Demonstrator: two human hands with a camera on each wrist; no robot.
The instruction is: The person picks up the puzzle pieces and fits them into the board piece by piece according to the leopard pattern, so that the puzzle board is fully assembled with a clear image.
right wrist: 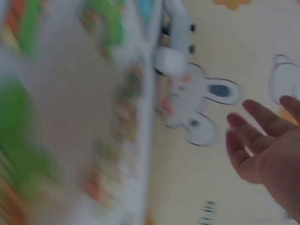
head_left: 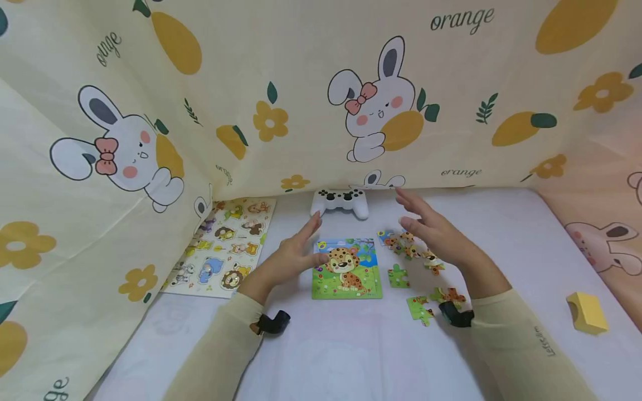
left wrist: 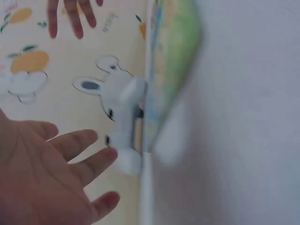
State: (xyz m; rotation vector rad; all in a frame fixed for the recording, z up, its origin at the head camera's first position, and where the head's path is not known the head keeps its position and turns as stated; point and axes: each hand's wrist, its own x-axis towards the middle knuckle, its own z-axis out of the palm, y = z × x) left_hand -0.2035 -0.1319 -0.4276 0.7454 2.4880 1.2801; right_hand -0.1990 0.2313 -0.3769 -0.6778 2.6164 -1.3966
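A square leopard-cub picture [head_left: 351, 273] lies flat on the table, its left side overlapped in the head view by my left hand [head_left: 286, 260], held with fingers extended and holding nothing. To its right are loose jigsaw pieces: a cluster [head_left: 406, 245] at the back, a green one [head_left: 398, 277] beside the picture, and others [head_left: 420, 309] nearer my sleeve. My right hand [head_left: 435, 229] hovers by the rear cluster, fingers extended and no object in it. Both wrist views show bare palms, the left [left wrist: 51, 173] and the right [right wrist: 281, 154], with spread fingers.
A white game controller [head_left: 340, 201] stands at the back against the printed cloth wall [head_left: 301, 50]. On the left lies a board of animal pictures [head_left: 225, 245], partly behind my left forearm. A yellow block [head_left: 588, 313] with a curved notch is at far right.
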